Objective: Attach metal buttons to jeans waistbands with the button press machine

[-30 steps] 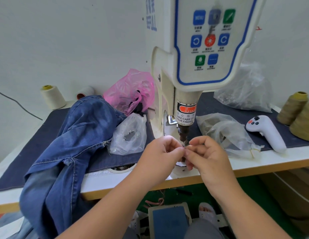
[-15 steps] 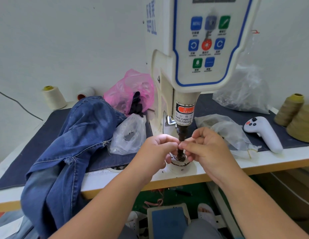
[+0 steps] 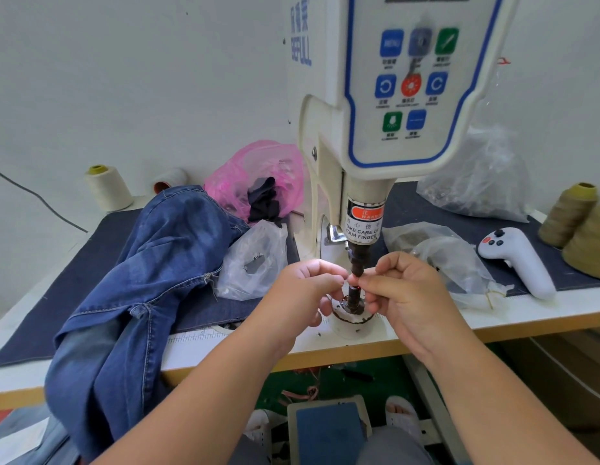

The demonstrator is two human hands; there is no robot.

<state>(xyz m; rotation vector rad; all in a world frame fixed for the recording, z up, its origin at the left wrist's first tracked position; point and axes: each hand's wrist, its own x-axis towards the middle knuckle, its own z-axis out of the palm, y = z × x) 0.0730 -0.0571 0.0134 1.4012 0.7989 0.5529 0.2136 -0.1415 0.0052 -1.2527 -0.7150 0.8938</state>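
Beside the press (image 3: 385, 135), clear bags (image 3: 255, 260) hold small parts; both hands' (image 3: 305, 293) fingertips pinch something unseen.

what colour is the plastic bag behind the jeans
Pink plastic bag, clearest in the head view.

The button press machine (image 3: 385, 129) stands at the far centre of the tabletop (image 3: 526, 317). Jeans (image 3: 151, 280) lie to its left, draped over the near edge. Thread cones (image 3: 580, 229) stand far right, a handheld controller (image 3: 516, 260) just left of them. A foot pedal (image 3: 328, 431) sits on the floor below.
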